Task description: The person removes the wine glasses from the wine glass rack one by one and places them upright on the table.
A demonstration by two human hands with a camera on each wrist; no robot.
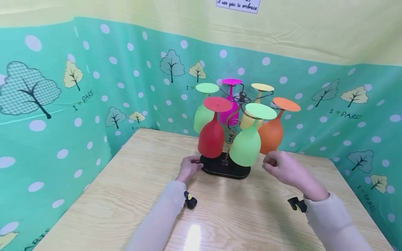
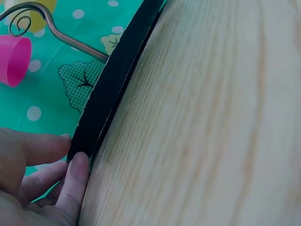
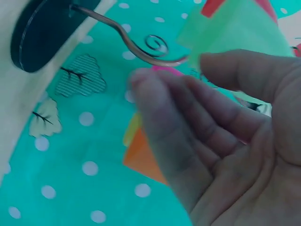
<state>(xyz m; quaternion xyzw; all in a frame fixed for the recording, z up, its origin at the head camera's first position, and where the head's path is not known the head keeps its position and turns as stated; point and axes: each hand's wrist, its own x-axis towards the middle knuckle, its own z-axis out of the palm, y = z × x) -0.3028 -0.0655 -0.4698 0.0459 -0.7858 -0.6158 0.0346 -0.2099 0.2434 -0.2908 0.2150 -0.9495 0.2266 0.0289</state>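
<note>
A metal wine glass rack (image 1: 242, 98) with a black base (image 1: 226, 170) stands on the table, several plastic goblets hanging upside down from it. At the base's left end, my left hand (image 1: 190, 168) grips the edge between thumb and fingers; the left wrist view shows the fingertips (image 2: 79, 162) on the black edge. My right hand (image 1: 284, 168) is in the air right of the front green goblet (image 1: 246, 146), near the orange goblet (image 1: 271, 134). Its fingers are loosely bent and hold nothing. A red goblet (image 1: 211, 139) hangs at the front left.
Behind the front goblets hang a magenta goblet (image 1: 230, 111), a yellow goblet (image 1: 249, 118) and another green goblet (image 1: 202, 116). The wooden table (image 1: 141, 188) meets a green dotted cloth (image 1: 125, 90) at the back and sides.
</note>
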